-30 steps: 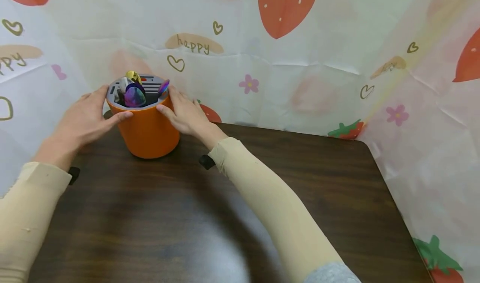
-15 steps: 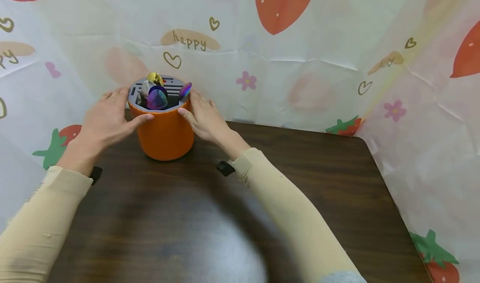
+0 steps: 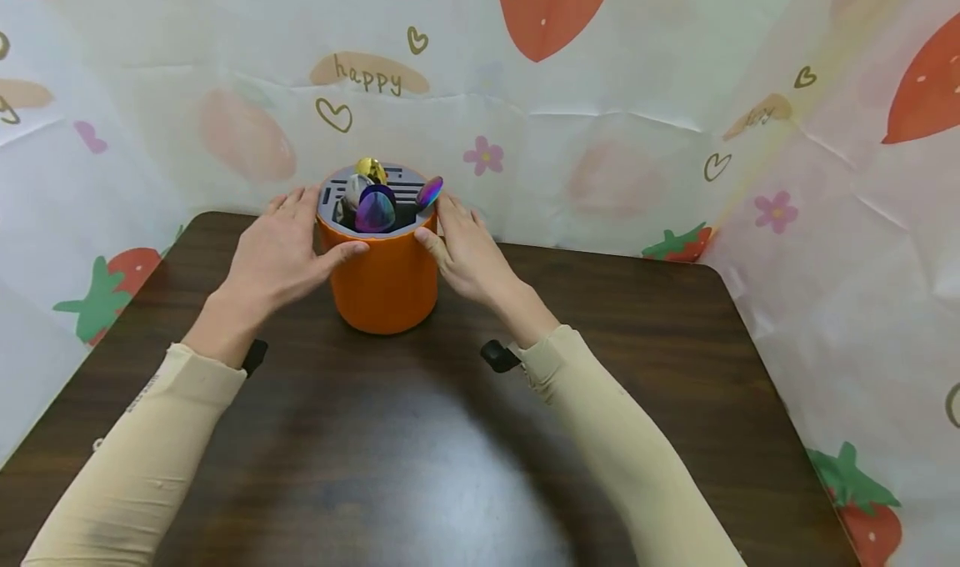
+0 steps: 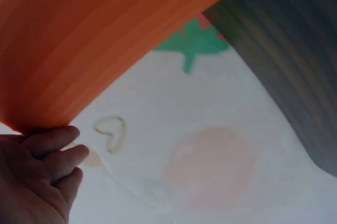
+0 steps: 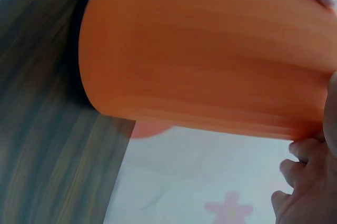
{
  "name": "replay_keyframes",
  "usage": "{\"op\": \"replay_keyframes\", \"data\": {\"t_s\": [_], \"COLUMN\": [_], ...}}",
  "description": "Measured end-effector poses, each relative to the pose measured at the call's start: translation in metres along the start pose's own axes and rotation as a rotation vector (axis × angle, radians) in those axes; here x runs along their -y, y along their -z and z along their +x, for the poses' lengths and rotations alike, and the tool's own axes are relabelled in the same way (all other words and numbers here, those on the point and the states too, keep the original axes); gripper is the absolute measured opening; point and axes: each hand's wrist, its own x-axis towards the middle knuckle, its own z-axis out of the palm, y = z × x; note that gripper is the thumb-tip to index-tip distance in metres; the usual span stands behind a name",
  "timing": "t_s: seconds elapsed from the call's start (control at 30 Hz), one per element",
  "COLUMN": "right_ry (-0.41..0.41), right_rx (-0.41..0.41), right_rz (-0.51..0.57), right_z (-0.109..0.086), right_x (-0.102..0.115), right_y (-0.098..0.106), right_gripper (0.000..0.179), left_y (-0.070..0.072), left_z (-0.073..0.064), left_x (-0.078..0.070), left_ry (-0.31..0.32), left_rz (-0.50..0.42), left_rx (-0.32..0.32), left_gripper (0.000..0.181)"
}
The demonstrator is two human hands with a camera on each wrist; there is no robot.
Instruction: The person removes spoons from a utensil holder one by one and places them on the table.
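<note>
In the head view, an orange cylindrical utensil holder [image 3: 384,288] with a grey slotted top [image 3: 405,185] stands upright on the dark wooden table. Spoons stick up from it: a gold one [image 3: 371,169], a silver one [image 3: 356,190] and rainbow-purple ones [image 3: 375,210]. My left hand [image 3: 273,254] grips its upper left side, thumb across the front and fingers further back. On the opposite side, my right hand [image 3: 472,254] holds it just below the rim in the same way. Both wrist views show the orange wall up close; the spoons' handles are hidden inside.
The dark wooden table [image 3: 420,459] reaches back to a white wall covering [image 3: 480,92] printed with strawberries, hearts and flowers. That covering also rises along the left and right sides. The holder stands near the table's back edge.
Both hands have moved the utensil holder to the right along the back of the table, keeping their hold on it. The camera's view has also shifted slightly, showing more of the table's left side.
</note>
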Motion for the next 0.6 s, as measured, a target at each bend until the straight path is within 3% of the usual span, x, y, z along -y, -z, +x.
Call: {"op": "replay_keyframes", "data": {"t_s": [0.17,0.3,0.6], "right_ry": [0.003,0.000,-0.024], "right_rx": [-0.042,-0.059,-0.037], "right_rz": [0.009,0.017,0.035], "right_z": [-0.030,-0.056,-0.097], "right_x": [-0.017,-0.029,-0.049], "right_y": [0.016,0.029,0.052], "right_gripper": [0.071,0.087,0.091], "left_y": [-0.014,-0.025,-0.037], "left_z": [0.000,0.001,-0.004], "left_x": [-0.031,-0.055,-0.101], "left_ry": [-0.040,-0.074,-0.091], "left_rz": [-0.022,-0.020,-0.045], "left_rx": [-0.023,-0.020,-0.031], "left_gripper": [0.111,0.110,0.111]}}
